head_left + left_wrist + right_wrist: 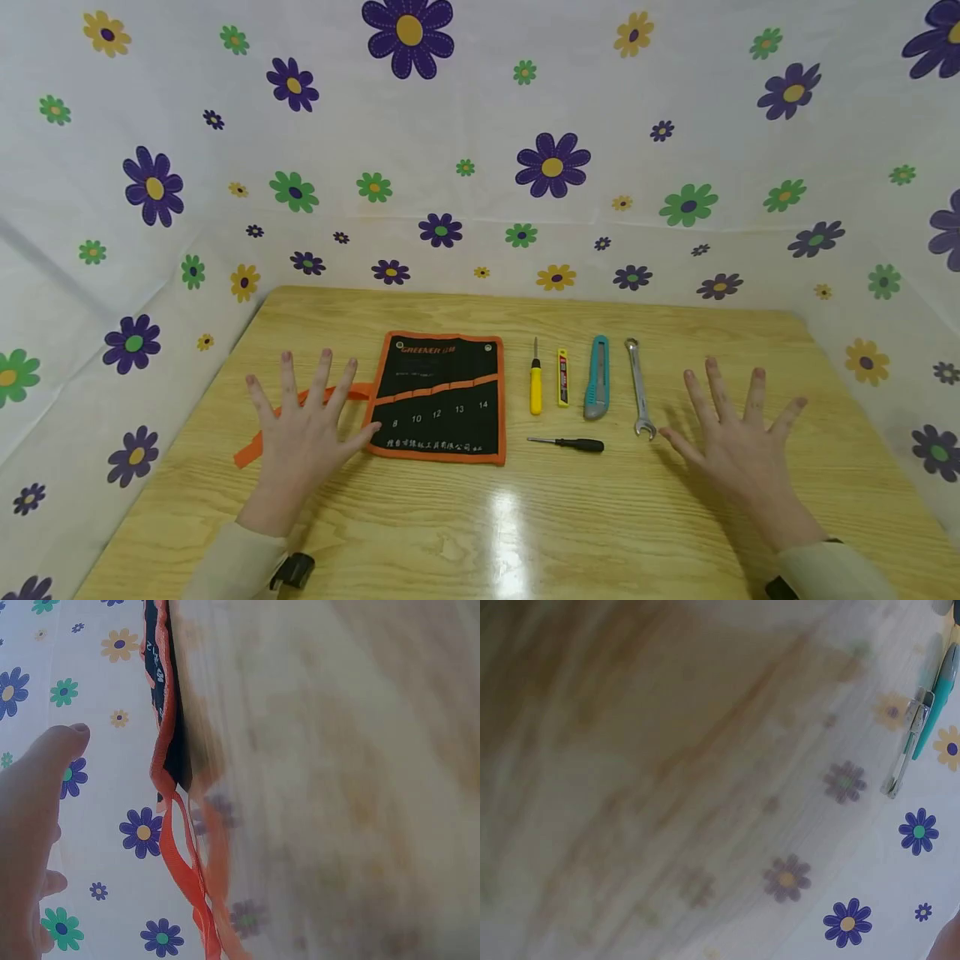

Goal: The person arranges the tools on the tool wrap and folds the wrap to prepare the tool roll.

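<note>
With fingers spread, my left hand (pixel 300 437) hovers over the orange strap (pixel 249 451) of a black tool pouch (pixel 435 368), its thumb by the pouch's lower left edge. In the left wrist view the hand (pixel 26 787) is apart from the pouch and holds nothing. My right hand (pixel 742 454), also spread and without anything in it, is right of a combination wrench (pixel 638 387), thumb near its open end. Between pouch and wrench lie a yellow screwdriver (pixel 536 392), a small yellow blade case (pixel 563 379), a teal utility knife (pixel 597 375) and a black-handled screwdriver (pixel 581 445).
The wooden table (pixel 420 533) carries all these things. A white flowered cloth (pixel 480 108) stands as a wall behind it and along both sides. Black straps (pixel 294 571) sit at my sleeves.
</note>
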### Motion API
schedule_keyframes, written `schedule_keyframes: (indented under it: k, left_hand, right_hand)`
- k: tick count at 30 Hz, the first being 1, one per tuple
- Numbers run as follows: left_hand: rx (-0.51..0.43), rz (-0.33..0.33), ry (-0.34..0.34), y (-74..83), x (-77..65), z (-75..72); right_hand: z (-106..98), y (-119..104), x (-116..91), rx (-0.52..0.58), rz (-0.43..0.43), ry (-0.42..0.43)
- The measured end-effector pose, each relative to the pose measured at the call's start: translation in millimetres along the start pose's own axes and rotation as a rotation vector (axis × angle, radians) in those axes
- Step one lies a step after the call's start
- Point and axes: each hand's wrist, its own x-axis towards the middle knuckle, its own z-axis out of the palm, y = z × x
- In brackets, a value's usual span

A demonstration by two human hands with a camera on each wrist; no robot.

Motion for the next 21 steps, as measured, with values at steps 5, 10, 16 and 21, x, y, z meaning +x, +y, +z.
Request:
schedule_keyframes:
  k: [5, 10, 16, 21]
  left_hand:
    - [-0.040, -0.028, -0.023, 4.2, -2.1, -0.2]
    - [-0.117, -0.073, -0.068, 12.7, -4.1, 0.2]
    - [-0.180, -0.108, -0.092, 22.7, -6.1, 3.2]
    - [-0.242, -0.138, -0.105, 30.9, -6.2, 4.4]
  right_hand:
    - [-1.2, -1.0, -0.4, -0.008, 0.007, -0.020]
    - [-1.6, -2.3, -1.3, -0.006, 0.012, -0.056]
    - [-1.1, -3.2, -1.5, 0.003, 0.007, -0.063]
    - [-1.6, -4.3, -0.5, -0.007, 0.004, -0.073]
